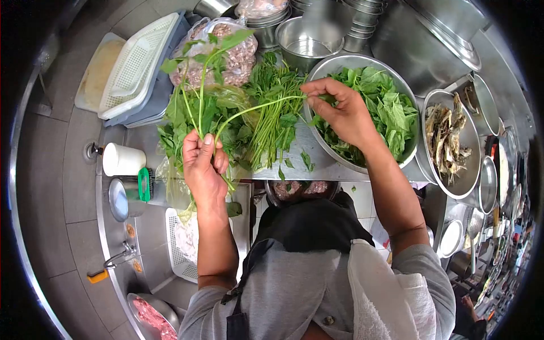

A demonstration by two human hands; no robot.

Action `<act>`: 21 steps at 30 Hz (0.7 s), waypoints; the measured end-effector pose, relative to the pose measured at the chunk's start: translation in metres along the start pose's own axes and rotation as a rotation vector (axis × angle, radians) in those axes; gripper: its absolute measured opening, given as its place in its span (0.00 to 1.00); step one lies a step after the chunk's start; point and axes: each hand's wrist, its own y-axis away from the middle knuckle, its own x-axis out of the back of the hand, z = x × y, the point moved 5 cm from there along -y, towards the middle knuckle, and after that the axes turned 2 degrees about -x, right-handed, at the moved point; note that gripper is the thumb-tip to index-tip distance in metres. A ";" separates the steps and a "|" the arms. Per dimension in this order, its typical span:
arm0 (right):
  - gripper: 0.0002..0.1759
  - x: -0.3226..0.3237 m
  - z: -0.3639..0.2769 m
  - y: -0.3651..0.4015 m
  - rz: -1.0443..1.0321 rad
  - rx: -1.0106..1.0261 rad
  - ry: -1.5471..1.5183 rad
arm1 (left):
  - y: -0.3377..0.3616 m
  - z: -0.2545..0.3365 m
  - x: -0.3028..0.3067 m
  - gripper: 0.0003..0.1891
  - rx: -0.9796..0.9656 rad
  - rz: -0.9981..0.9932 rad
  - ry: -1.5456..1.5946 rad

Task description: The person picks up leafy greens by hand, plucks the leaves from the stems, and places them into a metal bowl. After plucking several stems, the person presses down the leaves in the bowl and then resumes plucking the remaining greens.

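My left hand (pixel 203 161) grips a bunch of leafy green stems (pixel 198 85) near their lower ends, holding them up over the steel counter. My right hand (pixel 340 110) pinches the tip of one long stem (pixel 255 107) that bends across from the bunch, right at the rim of a large steel bowl (pixel 334 63) filled with picked green leaves (pixel 385 110). A pile of more green stalks (pixel 277 107) lies on the counter between my hands.
A bag of pinkish meat (pixel 238 54) sits behind the greens. White plastic baskets (pixel 139 65) lie far left, steel pots (pixel 306 37) at the back. A steel tray of dried fish (pixel 447 139) is on the right. A white cup (pixel 122 160) and sink faucet (pixel 116 260) stand left.
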 end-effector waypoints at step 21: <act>0.17 0.063 -0.024 0.031 0.066 0.241 0.510 | 0.019 -0.005 -0.023 0.11 0.084 -0.130 0.013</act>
